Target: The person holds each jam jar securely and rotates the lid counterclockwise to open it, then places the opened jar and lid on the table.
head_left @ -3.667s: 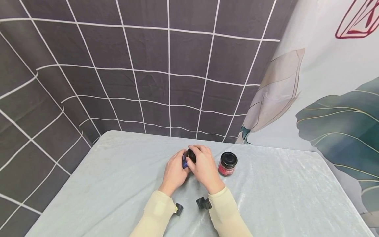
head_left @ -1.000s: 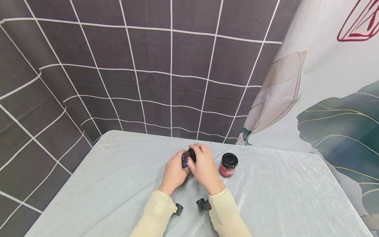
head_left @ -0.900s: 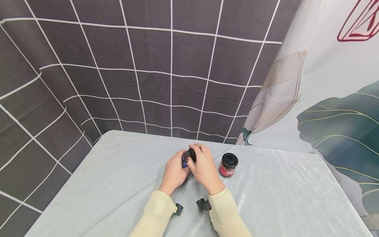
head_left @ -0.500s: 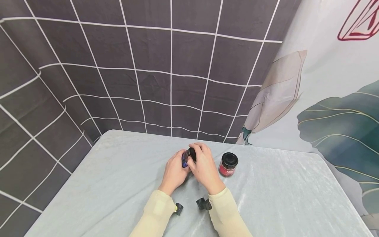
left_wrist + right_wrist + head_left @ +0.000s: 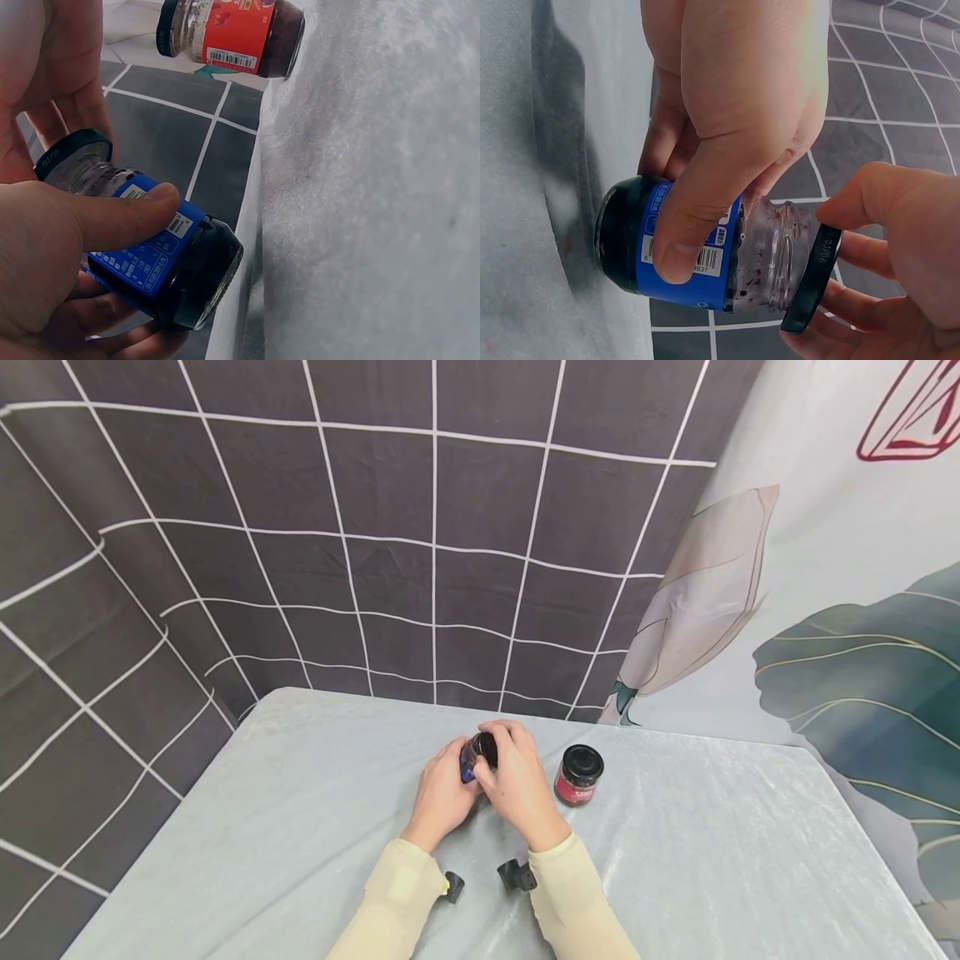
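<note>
My left hand (image 5: 441, 793) grips a glass jar (image 5: 769, 255) with a blue label, its thumb across the label. The jar is tilted, just above the table. My right hand (image 5: 521, 789) holds the black lid (image 5: 812, 277) at the mouth, fingers and thumb at its rim. In the right wrist view the lid sits at a slant, and the glass threads show below it. Dark contents fill the jar's lower end, and specks cling to the upper glass. Right of the hands a second jar (image 5: 578, 777), red-labelled and black-lidded, stands upright.
A pale grey cloth covers the table (image 5: 300, 793), with some creases. Behind it hangs a dark curtain (image 5: 382, 577) with white grid lines. At the right is a white curtain (image 5: 810, 527) with leaf shapes. Small black cameras sit at both wrists.
Both hands stay almost in place around the blue-labelled jar, with slight shifts of the right fingers. A little more of that jar shows than in the oldest frame. The red-labelled jar stays put.
</note>
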A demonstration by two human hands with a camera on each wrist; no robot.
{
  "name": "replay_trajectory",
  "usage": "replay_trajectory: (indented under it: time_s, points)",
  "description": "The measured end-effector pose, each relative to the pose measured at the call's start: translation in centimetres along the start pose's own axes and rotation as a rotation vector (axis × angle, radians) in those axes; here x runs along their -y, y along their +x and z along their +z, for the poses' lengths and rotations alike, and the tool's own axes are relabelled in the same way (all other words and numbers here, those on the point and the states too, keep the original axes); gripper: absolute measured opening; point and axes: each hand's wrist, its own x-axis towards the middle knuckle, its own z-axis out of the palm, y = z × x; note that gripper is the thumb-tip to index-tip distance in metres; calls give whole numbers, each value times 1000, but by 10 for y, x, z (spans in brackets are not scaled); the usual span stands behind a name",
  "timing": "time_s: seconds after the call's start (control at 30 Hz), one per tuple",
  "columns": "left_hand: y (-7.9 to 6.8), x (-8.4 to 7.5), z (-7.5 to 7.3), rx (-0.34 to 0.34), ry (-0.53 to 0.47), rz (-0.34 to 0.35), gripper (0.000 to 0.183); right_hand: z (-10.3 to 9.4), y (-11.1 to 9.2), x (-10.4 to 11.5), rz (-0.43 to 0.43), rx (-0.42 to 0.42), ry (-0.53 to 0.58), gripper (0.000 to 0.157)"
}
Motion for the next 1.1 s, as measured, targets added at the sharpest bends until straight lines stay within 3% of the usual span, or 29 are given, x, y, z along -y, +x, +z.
replay_trajectory:
  time_s: [0.5,1.1]
  points:
    - [1,1,0,-29,14,2,48,0,0,-1,8,-11,13,43]
    - [1,5,-2,-47,-2,-18,59,-1,1,-2,26,-12,18,45]
